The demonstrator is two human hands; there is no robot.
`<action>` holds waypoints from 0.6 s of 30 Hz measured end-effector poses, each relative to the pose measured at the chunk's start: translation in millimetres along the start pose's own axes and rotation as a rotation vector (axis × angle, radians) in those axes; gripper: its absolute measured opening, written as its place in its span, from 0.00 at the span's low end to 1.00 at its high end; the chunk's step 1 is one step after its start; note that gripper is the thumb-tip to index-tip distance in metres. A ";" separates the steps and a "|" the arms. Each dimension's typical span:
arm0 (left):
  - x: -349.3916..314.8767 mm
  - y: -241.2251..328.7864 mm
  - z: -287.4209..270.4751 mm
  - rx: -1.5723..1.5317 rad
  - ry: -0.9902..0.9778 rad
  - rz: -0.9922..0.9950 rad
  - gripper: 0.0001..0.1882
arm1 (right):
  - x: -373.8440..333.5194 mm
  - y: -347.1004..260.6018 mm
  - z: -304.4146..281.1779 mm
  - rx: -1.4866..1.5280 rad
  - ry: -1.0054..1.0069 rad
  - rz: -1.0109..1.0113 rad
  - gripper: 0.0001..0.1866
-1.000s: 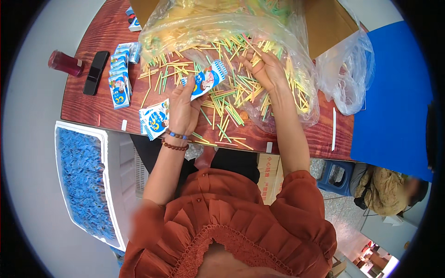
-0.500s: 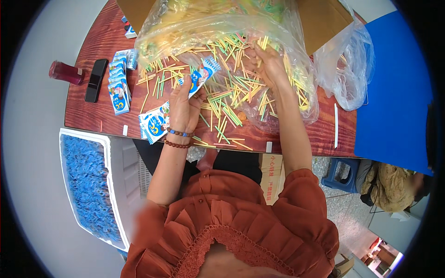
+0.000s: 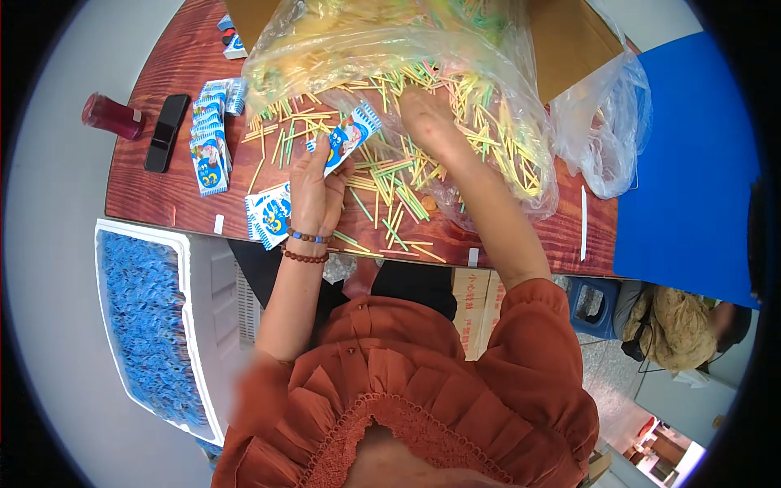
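Grip: left hand (image 3: 316, 191) pinches a blue packet (image 3: 348, 140), mouth tilted toward the sticks (image 3: 399, 175) for filling. Right hand (image 3: 429, 116) curls closed, gathering sticks from the bag (image 3: 521, 98) on the counter (image 3: 163, 195).

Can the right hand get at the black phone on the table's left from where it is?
Probably not directly. The right hand is in the pile of sticks, and the left hand with its blue packet lies between it and the black phone.
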State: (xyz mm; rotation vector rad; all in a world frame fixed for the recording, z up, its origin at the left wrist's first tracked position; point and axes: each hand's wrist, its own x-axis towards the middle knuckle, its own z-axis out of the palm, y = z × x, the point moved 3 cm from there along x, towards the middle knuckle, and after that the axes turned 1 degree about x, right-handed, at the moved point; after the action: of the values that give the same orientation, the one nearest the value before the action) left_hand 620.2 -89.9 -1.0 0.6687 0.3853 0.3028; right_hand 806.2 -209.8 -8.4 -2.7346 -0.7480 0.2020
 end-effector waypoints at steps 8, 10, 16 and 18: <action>-2.2 5.1 -7.3 -0.023 0.033 -0.008 0.11 | -24.4 21.6 -46.5 0.305 -0.027 0.009 0.17; -2.4 4.0 -7.7 -0.013 0.027 -0.013 0.10 | -33.4 23.9 -50.6 0.235 -0.055 0.033 0.19; -1.6 3.4 -5.8 -0.014 0.009 0.008 0.11 | -38.6 19.4 -34.8 -0.061 -0.150 0.079 0.19; -4.1 3.4 -3.9 -0.019 0.017 0.004 0.11 | -38.5 21.6 -32.4 -0.019 -0.093 0.133 0.18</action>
State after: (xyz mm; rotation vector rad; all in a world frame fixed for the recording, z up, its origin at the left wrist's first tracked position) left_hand 614.4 -86.8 -0.6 0.6482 0.3974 0.3159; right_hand 790.4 -255.3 17.4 -2.8113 -0.5943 0.3548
